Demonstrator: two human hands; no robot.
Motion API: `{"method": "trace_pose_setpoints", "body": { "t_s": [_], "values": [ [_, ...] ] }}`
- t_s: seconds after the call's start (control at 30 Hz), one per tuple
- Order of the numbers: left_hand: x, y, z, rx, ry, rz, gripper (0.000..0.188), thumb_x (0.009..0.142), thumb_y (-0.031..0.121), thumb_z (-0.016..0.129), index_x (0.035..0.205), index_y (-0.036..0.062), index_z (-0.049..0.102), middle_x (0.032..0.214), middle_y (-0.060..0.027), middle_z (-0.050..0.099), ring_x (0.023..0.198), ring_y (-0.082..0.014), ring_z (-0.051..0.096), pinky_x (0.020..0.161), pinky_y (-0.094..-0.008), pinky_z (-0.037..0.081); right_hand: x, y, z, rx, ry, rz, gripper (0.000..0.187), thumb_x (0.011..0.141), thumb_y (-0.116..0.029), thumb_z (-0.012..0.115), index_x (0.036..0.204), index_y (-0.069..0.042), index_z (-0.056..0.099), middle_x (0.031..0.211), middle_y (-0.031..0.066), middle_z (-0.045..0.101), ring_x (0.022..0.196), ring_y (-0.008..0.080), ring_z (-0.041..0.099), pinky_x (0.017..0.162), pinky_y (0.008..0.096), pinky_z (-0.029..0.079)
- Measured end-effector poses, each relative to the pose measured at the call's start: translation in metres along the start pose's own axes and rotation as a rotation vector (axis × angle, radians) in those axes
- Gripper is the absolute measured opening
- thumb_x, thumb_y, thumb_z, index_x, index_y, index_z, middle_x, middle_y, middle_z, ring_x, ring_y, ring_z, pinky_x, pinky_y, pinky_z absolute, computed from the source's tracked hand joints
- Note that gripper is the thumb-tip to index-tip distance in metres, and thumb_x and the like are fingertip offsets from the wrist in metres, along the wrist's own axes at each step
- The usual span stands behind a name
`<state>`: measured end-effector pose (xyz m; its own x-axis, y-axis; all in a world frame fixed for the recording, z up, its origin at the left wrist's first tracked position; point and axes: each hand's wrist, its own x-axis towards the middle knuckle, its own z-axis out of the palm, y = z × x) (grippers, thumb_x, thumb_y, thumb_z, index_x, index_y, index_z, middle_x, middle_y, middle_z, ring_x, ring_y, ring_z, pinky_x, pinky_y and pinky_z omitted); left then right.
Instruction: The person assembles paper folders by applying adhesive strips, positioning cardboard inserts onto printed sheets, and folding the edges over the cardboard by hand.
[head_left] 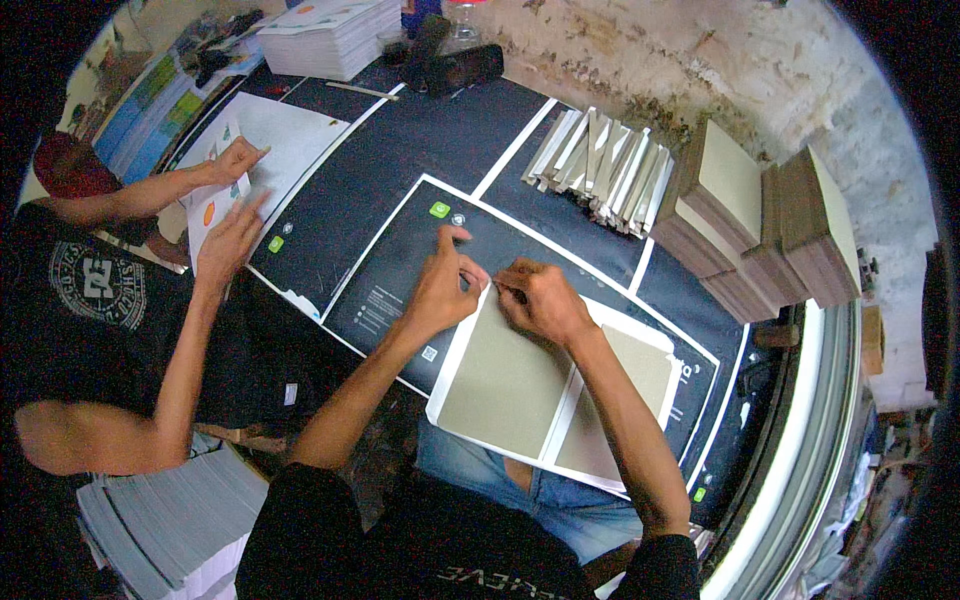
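Note:
On the dark mat before me lies a white cover sheet (452,383) with two grey boards, the larger grey board (513,372) on the left and the smaller grey board (634,395) on the right. A narrow white gap divides them. My left hand (443,288) is beside the sheet's far left corner, its fingers bent but apart, the tips near the edge. At that same corner my right hand (545,305) has its fingers curled together in a pinch on the sheet's edge. The corner itself is partly hidden by the fingers.
A pile of board strips (605,165) lies behind my hands. Stacked grey boards (722,185) stand at the right. At left, another person's hands (235,225) work on a printed sheet (300,130). A paper stack (330,40) stands far left, another bundle (175,515) low left.

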<state>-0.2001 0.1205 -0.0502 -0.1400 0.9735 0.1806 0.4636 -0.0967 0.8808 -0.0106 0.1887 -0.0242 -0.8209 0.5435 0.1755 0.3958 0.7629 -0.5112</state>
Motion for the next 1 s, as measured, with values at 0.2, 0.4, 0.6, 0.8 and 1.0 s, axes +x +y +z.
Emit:
{"method": "trace_pose_setpoints", "body": {
  "t_s": [0.2,0.4,0.6,0.8,1.0],
  "values": [
    [-0.002,0.000,0.005,0.005,0.012,-0.058,0.065,0.079,-0.007,0.069,0.131,-0.0016,0.030,0.085,-0.0156,0.074,0.080,-0.0260,0.073,0.075,-0.0349,0.056,-0.016,-0.017,0.019,-0.377,-0.063,-0.082,0.020,0.082,-0.005,0.062,0.096,0.007,0.070,0.109,0.0242,0.061,0.104,0.0385,0.063,0.087,0.0441,0.057],
    [-0.005,0.007,0.002,0.006,0.016,-0.011,0.066,0.080,-0.008,0.068,0.135,-0.0025,0.031,0.087,-0.0173,0.073,0.082,-0.0277,0.073,0.077,-0.0362,0.056,-0.023,-0.035,0.015,-0.441,-0.195,-0.021,0.025,0.079,-0.004,0.061,0.099,0.007,0.071,0.120,0.0248,0.061,0.114,0.0377,0.059,0.097,0.0419,0.055],
    [-0.014,0.034,0.002,0.115,-0.060,-0.003,0.074,0.083,-0.008,0.067,0.144,-0.0017,0.027,0.096,-0.0248,0.071,0.092,-0.0383,0.072,0.083,-0.0443,0.056,-0.060,-0.016,0.023,0.084,0.279,0.057,0.045,0.082,0.006,0.065,0.127,-0.002,0.063,0.125,0.0209,0.066,0.113,0.0351,0.065,0.098,0.0424,0.054],
    [-0.029,0.048,0.014,0.197,-0.038,-0.037,0.079,0.085,-0.005,0.068,0.148,-0.0016,0.022,0.109,-0.0312,0.069,0.103,-0.0483,0.067,0.089,-0.0521,0.052,-0.068,-0.017,0.024,0.294,0.340,0.141,0.050,0.089,0.004,0.064,0.138,-0.004,0.058,0.123,0.0204,0.068,0.110,0.0358,0.068,0.099,0.0415,0.054],
    [-0.055,0.045,0.033,0.541,-0.023,0.086,0.072,0.092,0.009,0.066,0.151,-0.0021,0.027,0.117,-0.0249,0.066,0.109,-0.0384,0.062,0.096,-0.0485,0.043,-0.068,-0.014,0.024,0.363,0.356,0.166,0.062,0.089,0.004,0.064,0.148,-0.006,0.047,0.126,0.0199,0.068,0.117,0.0314,0.067,0.103,0.0385,0.053]
  ]
}}
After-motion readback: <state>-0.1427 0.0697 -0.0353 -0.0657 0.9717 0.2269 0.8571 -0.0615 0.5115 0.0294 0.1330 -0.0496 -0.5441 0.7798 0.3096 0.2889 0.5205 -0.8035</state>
